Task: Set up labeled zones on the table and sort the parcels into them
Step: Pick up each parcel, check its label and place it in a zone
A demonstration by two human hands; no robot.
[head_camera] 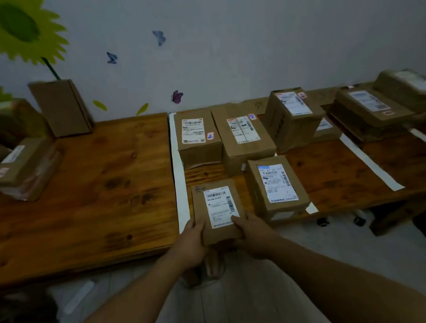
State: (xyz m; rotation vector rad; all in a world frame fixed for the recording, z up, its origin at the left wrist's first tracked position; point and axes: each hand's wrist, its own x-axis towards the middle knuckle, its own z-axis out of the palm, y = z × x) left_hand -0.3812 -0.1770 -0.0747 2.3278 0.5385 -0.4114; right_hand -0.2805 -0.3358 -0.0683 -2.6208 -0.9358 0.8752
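**Both hands grip a small parcel at the near edge of the desk**

The left hand (192, 243) and the right hand (252, 235) close on the near end of a small brown parcel (219, 212), one at each near corner, thumbs lying on top and fingers curled underneath. The parcel's white shipping label faces up, and its near end juts out past the desk (94, 197) edge over the pale floor (244, 300). Whether its far end rests on the wood or is lifted clear cannot be told.

Just left of the parcel runs a long white strip (178, 169) from near to far, marking a zone border. Just right sits a second labelled box (276, 186), near the desk edge, with a short white strip (311, 208) at its near right corner. Farther back in the same zone stand two larger boxes (198, 139) side by side, close to the wall (248, 42).

Another white strip (369, 163) runs diagonally across the right part of the desk, with more parcels (293, 118) piled along the far right. On the far left a stack of unsorted boxes (24, 167) lies, one box (61, 107) standing upright against the wall. The wall carries a sunflower decal (17, 26) and butterfly stickers (159, 37).
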